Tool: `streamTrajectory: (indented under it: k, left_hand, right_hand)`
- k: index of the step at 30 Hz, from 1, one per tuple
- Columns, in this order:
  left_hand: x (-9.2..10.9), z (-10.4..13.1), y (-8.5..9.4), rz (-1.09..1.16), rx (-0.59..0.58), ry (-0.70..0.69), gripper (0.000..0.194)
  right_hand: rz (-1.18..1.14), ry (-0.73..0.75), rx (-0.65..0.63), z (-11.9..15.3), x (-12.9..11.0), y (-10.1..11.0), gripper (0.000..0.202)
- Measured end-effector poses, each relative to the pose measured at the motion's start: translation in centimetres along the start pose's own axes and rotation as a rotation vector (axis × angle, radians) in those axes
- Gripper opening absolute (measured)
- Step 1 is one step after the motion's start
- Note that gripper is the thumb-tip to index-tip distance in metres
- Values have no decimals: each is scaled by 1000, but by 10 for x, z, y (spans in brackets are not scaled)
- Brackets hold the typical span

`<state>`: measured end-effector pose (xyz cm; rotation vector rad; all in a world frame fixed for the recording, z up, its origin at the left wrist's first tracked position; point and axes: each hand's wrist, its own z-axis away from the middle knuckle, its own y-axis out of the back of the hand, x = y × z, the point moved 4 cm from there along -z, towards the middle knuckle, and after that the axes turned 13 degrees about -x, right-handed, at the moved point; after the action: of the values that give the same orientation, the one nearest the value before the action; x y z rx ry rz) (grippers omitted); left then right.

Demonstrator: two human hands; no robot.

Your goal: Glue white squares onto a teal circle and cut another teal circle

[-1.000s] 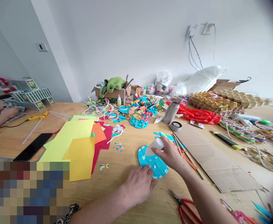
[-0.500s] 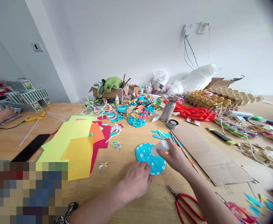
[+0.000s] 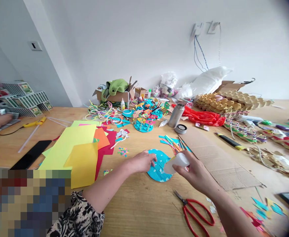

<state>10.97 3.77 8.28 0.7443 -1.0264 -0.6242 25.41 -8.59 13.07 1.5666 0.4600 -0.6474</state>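
A round blue disc point(image 3: 159, 164) with small pale patches lies on the wooden table. My left hand point(image 3: 144, 161) touches its upper left edge, fingers curled; whether they pinch anything is too small to tell. My right hand point(image 3: 192, 169) is wrapped round a white bottle point(image 3: 176, 163), tilted with its lower-left end over the disc's right side. Red-handled pliers point(image 3: 194, 209) lie nearer me. Behind the disc are thin coloured strips point(image 3: 170, 141).
Yellow paper sheets point(image 3: 81, 161) and a black phone point(image 3: 32, 154) lie left. Flat cardboard point(image 3: 216, 158) is at right. Behind stand a metal flask point(image 3: 176, 116) and blue paper crafts point(image 3: 144, 125). Another person's hand point(image 3: 0, 121) is at far left.
My left hand has moved from the disc's near edge up to its upper left edge. My right hand and the white bottle have shifted slightly right and nearer me.
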Motion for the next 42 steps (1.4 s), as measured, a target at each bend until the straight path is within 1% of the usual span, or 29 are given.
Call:
streamTrajectory:
  k: [6,10,15,19,22,27,32,34,38,40,42]
  left_hand:
    - [-2,-6,1,-23,-66,-60,43]
    - [-6,-16,5,-21,-126,-69,45]
    - [-14,-35,8,-29,-219,-45,49]
    - [-17,-40,11,-32,-269,-57,51]
    - [-17,-39,12,-23,-305,-78,51]
    - [-21,-42,13,-42,-276,-92,46]
    - [-24,-44,11,-17,-296,-117,50]
    - [-25,-44,11,-13,-291,-119,49]
    - [-26,-42,13,-16,-259,-101,37]
    - [-26,-41,13,7,-263,-99,40]
    - [-26,-40,11,42,-272,-106,47]
  right_hand:
    - [-19,-34,-112,-1,6,-14,16]
    - [-51,-25,-94,-7,2,-25,18]
    - [-52,21,-80,-15,-11,-39,18]
    - [-26,65,-88,-16,-22,-41,16]
    - [8,67,-109,-16,-26,-39,17]
    - [28,72,-80,-19,-28,-40,18]
    - [58,99,-171,-19,-28,-41,17]
    - [63,94,-186,-20,-29,-42,17]
    - [58,62,-144,-26,-29,-45,19]
    - [54,58,-121,-26,-26,-43,18]
    - [46,45,-72,-21,-19,-35,17]
